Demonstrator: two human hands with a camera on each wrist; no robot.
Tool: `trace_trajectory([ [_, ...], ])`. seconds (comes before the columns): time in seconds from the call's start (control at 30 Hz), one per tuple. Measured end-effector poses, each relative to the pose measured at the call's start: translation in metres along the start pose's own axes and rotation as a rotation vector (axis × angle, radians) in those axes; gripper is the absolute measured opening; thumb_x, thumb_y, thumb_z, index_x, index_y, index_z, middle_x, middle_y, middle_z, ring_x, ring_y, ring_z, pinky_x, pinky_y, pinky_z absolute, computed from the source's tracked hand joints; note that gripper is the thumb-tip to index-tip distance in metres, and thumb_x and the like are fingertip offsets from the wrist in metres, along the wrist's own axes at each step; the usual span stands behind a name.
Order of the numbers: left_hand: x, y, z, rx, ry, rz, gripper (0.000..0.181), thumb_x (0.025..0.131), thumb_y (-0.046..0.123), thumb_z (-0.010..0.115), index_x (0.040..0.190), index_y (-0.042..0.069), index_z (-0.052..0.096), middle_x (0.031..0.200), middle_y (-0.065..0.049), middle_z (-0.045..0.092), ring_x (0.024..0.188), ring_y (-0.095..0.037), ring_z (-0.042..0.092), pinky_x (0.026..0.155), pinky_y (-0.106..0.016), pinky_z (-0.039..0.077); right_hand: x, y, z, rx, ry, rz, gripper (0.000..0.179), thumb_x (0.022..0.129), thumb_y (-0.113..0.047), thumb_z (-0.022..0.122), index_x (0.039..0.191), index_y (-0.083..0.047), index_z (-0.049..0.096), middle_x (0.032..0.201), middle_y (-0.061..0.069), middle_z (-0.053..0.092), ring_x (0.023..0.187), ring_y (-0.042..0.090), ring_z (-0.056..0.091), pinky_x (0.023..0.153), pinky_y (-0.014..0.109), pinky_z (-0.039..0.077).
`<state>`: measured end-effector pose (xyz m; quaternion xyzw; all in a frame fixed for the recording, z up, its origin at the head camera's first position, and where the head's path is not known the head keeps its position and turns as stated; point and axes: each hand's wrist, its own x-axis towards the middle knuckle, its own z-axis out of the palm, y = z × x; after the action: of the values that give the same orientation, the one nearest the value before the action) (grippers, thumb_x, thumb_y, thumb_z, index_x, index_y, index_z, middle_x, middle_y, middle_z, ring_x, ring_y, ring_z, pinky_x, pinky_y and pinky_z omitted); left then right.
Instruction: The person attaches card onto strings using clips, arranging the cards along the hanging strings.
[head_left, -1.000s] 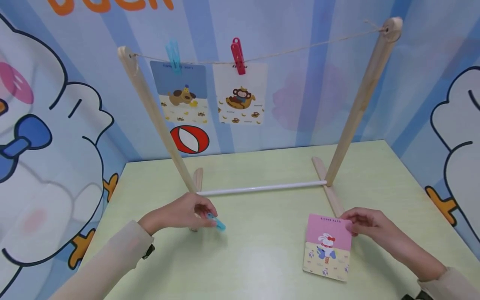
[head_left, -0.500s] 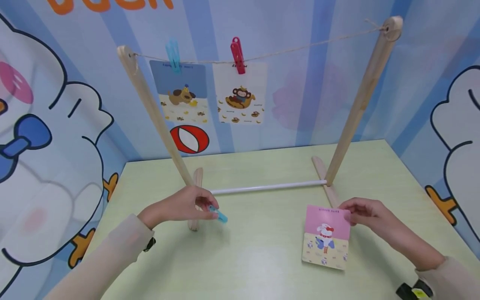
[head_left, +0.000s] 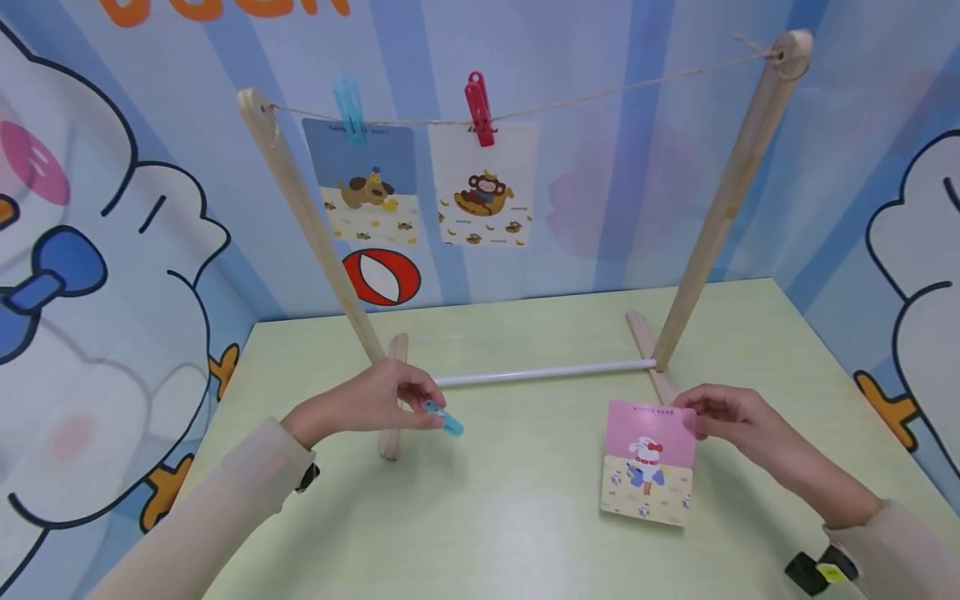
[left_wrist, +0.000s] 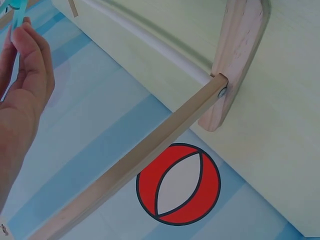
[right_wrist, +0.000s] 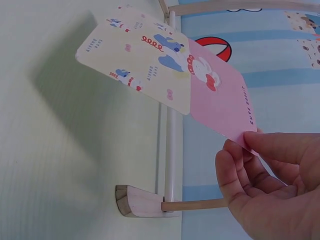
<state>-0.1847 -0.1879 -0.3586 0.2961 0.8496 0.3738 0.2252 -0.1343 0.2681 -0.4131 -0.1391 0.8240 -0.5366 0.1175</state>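
Note:
My left hand (head_left: pixel 378 396) pinches a light blue clothespin (head_left: pixel 447 419) by its handle end, in front of the stand's left foot. In the left wrist view the clothespin (left_wrist: pixel 19 12) shows at the top left corner, above the fingertips. With thumb and fingers my right hand (head_left: pixel 731 417) grips a pink and yellow card (head_left: pixel 647 462) with a white rabbit on it, at its upper right corner. The card hangs tilted above the table, its shadow below it, as the right wrist view shows.
Between two wooden posts (head_left: pixel 731 200) runs a string (head_left: pixel 600 96). On it a blue clothespin (head_left: pixel 349 108) holds a dog card (head_left: pixel 363 179), and a red clothespin (head_left: pixel 479 108) a monkey card (head_left: pixel 483 187). A white rod (head_left: pixel 540 373) joins the feet on the table (head_left: pixel 510 508).
Both hands have moved up and forward a little, carrying the clothespin and the rabbit card. The card has left the table and moved slightly left.

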Motion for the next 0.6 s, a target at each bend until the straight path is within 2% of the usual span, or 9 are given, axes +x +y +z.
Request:
trace_trajectory([
  [0.13,0.004,-0.005,-0.002,0.018,0.002,0.031,0.022,0.078,0.028,0.073,0.095,0.014,0.067,0.085,0.004,0.066,0.078,-0.013,0.062,0.082,-0.033,0.05,0.002,-0.003,-0.002,-0.016,0.002,-0.017,0.027,0.093,-0.009,0.054,0.116,0.004,0.055,0.104,0.012,0.062,0.081,0.016,0.059,0.072,0.026,0.051],
  [0.4,0.009,0.001,-0.008,0.017,0.007,0.061,0.026,0.077,0.031,0.074,0.095,0.013,0.067,0.085,0.003,0.065,0.077,-0.013,0.063,0.078,-0.034,0.051,0.005,-0.011,-0.005,-0.037,0.007,-0.044,0.027,0.093,-0.01,0.054,0.117,0.003,0.056,0.105,0.012,0.062,0.083,0.017,0.06,0.072,0.026,0.052],
  [0.6,0.011,0.007,-0.012,0.032,0.011,0.069,0.027,0.077,0.032,0.074,0.096,0.014,0.067,0.085,0.005,0.066,0.077,-0.011,0.064,0.086,-0.035,0.045,0.007,-0.013,-0.007,-0.032,0.01,-0.041,0.028,0.092,-0.01,0.055,0.117,0.003,0.055,0.105,0.011,0.061,0.083,0.017,0.059,0.072,0.027,0.052],
])
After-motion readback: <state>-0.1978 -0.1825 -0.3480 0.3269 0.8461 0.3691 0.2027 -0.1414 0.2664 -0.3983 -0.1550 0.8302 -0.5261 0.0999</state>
